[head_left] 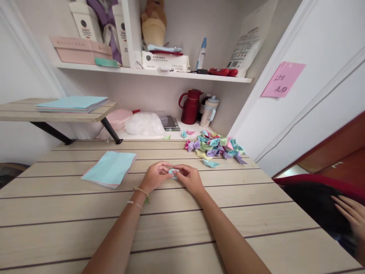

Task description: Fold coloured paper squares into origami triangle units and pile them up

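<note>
In the head view, you are reaching both forearms inward over the bench, your left hand and right hand nearly meeting. Their fingers are curling in, pinching a small blue paper between them, right of the blue sheet stack.

Soft, even brightness, faint shadows on the tabletop, slight blur overall, wide-angle stretch towards the edges.

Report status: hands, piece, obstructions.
Both hands, left and right, on small blue paper. Folded paper pile beyond, right. Nothing visible blocking.
</note>
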Motion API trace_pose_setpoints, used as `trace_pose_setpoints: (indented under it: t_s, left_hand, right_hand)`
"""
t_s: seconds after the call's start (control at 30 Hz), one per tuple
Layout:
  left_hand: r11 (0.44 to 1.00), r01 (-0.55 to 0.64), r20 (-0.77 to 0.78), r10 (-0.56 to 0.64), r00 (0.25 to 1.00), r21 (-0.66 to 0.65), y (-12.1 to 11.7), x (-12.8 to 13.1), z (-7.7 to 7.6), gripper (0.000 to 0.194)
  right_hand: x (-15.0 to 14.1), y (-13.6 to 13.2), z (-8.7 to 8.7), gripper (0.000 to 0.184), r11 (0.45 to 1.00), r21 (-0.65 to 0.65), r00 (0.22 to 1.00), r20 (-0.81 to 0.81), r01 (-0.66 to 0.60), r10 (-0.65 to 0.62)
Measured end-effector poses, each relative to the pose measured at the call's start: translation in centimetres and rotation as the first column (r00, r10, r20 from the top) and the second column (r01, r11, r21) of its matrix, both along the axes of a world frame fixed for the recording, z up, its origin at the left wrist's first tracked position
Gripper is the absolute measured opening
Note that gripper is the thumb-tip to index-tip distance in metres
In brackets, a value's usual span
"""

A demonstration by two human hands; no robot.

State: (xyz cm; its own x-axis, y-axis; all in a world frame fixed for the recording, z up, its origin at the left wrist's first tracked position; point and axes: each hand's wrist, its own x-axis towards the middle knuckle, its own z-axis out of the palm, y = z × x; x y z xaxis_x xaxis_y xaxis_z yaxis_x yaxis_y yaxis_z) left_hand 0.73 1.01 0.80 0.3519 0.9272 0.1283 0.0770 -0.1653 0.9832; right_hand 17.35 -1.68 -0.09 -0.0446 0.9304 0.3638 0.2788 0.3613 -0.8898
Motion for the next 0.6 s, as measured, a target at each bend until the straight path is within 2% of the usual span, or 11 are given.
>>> trace_pose_setpoints:
  t_s: [0.13,0.37,0.5,0.6]
  left_hand:
    - [0.999,-0.001,-0.019,0.002,1.0,0.033,0.0,0.06,-0.31,0.035]
    - [0.991,-0.024,-0.105,0.038,0.994,0.131,0.07,0.11,-0.77,0.035]
    - [0.988,-0.028,-0.082,0.041,0.996,0.151,0.04,0.18,-0.45,0.028]
    - [0.986,-0.031,-0.085,0.046,0.995,0.165,0.04,0.12,-0.21,0.022]
  right_hand:
    - [0.05,-0.16,0.19,0.016,0.997,0.058,0.997,0.055,0.042,-0.045]
    - [0.0,-0.2,0.37,0.017,0.996,0.091,0.992,0.124,-0.021,0.01]
    - [-0.02,-0.08,0.11,0.018,0.999,0.035,0.999,-0.005,0.034,-0.034]
    - [-0.04,-0.04,-0.04,0.021,1.0,-0.029,0.991,-0.131,0.013,-0.017]
